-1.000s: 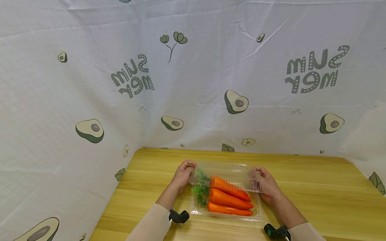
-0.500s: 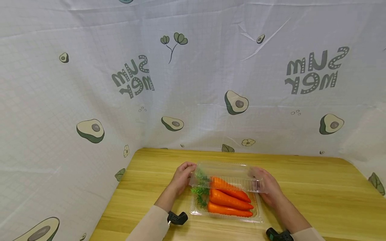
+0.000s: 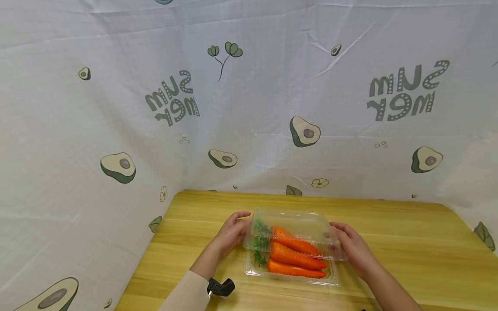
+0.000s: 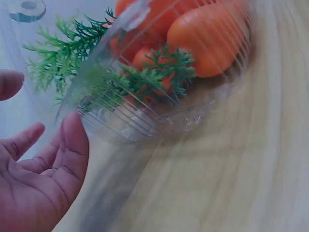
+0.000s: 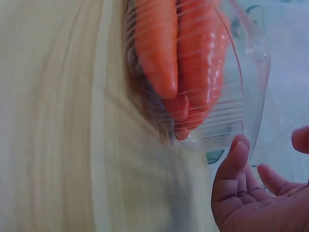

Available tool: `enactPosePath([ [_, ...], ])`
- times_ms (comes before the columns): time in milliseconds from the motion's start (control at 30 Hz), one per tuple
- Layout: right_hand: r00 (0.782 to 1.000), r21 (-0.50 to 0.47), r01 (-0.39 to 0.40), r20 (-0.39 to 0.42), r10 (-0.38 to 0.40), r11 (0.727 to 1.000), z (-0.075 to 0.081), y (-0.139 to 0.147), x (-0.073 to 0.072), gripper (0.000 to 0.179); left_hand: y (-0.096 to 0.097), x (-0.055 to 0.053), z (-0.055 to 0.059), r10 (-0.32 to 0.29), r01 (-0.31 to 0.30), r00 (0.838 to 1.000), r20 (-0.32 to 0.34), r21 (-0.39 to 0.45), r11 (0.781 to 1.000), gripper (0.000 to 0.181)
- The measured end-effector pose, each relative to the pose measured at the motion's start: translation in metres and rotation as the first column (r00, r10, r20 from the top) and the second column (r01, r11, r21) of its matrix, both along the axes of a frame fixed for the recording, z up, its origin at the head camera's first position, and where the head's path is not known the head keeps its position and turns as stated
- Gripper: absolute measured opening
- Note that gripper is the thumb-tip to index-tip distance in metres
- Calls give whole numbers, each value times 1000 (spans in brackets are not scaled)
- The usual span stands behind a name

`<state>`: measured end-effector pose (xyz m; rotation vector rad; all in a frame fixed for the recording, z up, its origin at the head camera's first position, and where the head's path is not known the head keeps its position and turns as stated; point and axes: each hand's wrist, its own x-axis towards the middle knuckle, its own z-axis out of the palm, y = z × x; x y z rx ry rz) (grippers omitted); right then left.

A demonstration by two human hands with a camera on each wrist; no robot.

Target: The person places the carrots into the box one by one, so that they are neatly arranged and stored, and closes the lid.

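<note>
A clear plastic clamshell box (image 3: 330, 282) lies on the table with three orange carrots (image 3: 297, 272) inside, their feathery green tops (image 3: 260, 258) to the left. Its ribbed lid (image 3: 340, 255) slants over the carrots from the far side, partly lowered, with the near carrot left uncovered. At the lid's left end my left hand (image 3: 230, 235) touches the edge with one fingertip (image 4: 74, 128), the other fingers spread apart. My right hand (image 3: 355, 248) is at the right end, one fingertip (image 5: 237, 150) at the lid's edge and the remaining fingers loosely extended.
The box stands mid-table on a yellow wood-grain tabletop (image 3: 186, 250). A white curtain (image 3: 249, 99) printed with avocados hangs behind and along the left. A black wrist camera (image 3: 221, 287) sits at my left sleeve.
The lid has tilted down toward me and covers more of the carrots. Both hands have followed it, and their fingers have loosened from its ends. My right forearm has shifted right.
</note>
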<state>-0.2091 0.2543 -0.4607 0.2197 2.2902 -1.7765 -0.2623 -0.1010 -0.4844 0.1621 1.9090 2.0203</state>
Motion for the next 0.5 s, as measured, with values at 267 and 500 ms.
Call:
enactPosePath([
  [267, 997, 32, -12, 73, 10, 999, 3, -2, 19, 64, -15, 21, 5, -105, 106, 994, 25, -72, 992, 62],
  [500, 992, 41, -15, 126, 10, 999, 0, -3, 31, 67, -24, 41, 10, -163, 165, 986, 48, -56, 985, 71],
])
